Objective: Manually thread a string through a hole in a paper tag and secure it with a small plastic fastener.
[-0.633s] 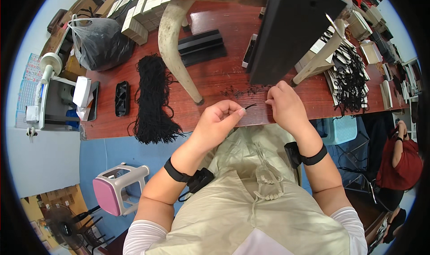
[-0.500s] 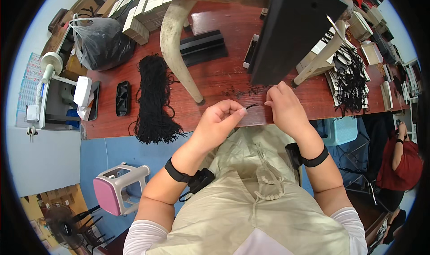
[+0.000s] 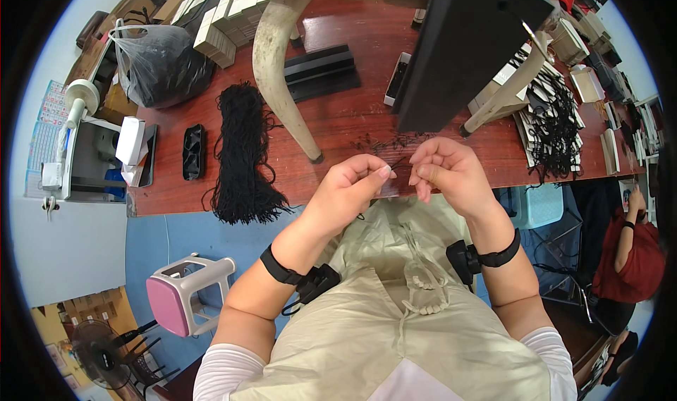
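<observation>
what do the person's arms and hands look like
The left hand and right hand are ungloved. Each forearm wears a black strap with a boxy black device; a thin black cable shows by the left one. The sleeves are short and white.

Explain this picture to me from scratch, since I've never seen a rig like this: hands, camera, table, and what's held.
There is no machine here: a person works with two bare hands. The picture comes from a wide fisheye camera on the person's head, looking down, so straight edges bend near the rim. Black bands circle the forearms.

The left hand pinches a thin black cord. The right hand is close by, fingers loosely curled; I can't tell whether it holds anything.

On the reddish table are a black bundle, a black tray and a pale-legged stand.
</observation>
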Demonstrator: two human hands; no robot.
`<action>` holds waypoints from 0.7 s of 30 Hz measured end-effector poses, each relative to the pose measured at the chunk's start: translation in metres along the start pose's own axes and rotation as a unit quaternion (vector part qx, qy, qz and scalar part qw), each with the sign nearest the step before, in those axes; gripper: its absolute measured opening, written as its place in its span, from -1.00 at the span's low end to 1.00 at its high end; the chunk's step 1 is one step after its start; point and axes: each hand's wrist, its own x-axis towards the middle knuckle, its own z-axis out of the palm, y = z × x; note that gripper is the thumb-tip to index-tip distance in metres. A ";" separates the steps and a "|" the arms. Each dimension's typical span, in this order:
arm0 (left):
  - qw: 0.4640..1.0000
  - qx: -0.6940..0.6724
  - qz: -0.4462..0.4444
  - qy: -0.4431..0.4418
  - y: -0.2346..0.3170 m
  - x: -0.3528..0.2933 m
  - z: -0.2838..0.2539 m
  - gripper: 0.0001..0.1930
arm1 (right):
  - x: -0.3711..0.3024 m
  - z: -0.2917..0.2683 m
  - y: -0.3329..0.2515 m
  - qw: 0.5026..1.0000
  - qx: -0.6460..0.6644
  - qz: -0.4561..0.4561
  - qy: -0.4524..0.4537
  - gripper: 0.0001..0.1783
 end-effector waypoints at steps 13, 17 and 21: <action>0.988 0.069 0.131 0.039 -0.004 0.006 0.009 -0.90 | 0.005 0.020 0.004 0.999 0.038 0.010 0.011 -0.69; 0.982 0.058 0.164 0.074 -0.010 0.006 0.012 -0.89 | 0.004 0.024 0.004 1.000 0.016 -0.019 0.010 -0.62; 0.995 -0.008 0.075 0.072 -0.001 0.001 0.004 -0.90 | 0.004 0.017 0.004 0.994 0.005 -0.101 0.027 -0.58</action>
